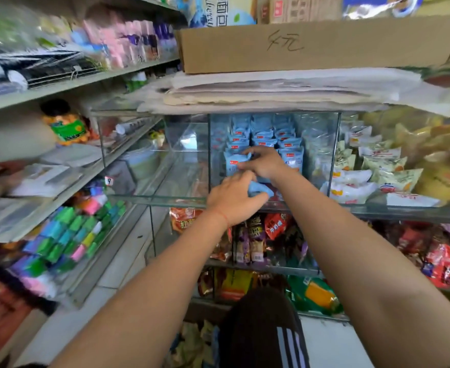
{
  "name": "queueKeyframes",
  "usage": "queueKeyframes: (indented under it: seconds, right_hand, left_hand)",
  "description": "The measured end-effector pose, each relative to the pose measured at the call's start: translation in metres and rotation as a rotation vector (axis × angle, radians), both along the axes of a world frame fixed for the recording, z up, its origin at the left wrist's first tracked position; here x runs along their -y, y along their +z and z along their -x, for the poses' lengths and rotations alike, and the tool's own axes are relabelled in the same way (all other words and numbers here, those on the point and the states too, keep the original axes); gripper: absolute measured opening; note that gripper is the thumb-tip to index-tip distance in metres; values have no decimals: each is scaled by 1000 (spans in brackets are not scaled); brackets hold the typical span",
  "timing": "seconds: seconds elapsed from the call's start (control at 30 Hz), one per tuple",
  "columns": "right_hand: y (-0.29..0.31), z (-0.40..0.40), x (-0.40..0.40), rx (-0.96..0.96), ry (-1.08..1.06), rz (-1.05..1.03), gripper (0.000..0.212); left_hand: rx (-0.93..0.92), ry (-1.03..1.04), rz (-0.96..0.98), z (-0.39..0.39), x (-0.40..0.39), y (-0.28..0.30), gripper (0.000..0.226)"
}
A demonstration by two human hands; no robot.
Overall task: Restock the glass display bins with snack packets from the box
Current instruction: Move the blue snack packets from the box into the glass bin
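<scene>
A cramped shop aisle, shelves on the left and stacked glass display bins ahead under a cardboard box (pixel 311 41). Both hands work at the middle bin (pixel 335 155), already packed with rows of blue snack packets (pixel 263 134). The right hand (pixel 265 163) pinches the front blue packet (pixel 233 163), its grip clamped on it; the left hand (pixel 233 200) clutches another packet (pixel 259 189) at the bin's lip. The likely risk: forcing packets into full rows could topple them or drop one over the glass edge
</scene>
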State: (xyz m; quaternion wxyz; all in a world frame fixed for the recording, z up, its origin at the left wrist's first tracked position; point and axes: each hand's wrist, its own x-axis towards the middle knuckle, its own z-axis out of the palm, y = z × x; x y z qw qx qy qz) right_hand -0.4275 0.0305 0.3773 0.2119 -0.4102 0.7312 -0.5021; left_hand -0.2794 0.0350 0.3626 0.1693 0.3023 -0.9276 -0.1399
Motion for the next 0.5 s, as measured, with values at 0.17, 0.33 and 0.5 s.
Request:
queueKeyframes:
  seconds: [0.17,0.33,0.5]
  right_hand:
    - [-3,1,8,-80,14,-152,43]
    - [7,1,-4,-67,-24,-153,47]
    - [25,-4,-38,146,-4,-60,38]
  left_hand:
    - [-25,-2,6,0,0,-1,30]
    - [-45,9,-66,-3,0,5,23]
    - [-221,42,-327,0,5,10,27]
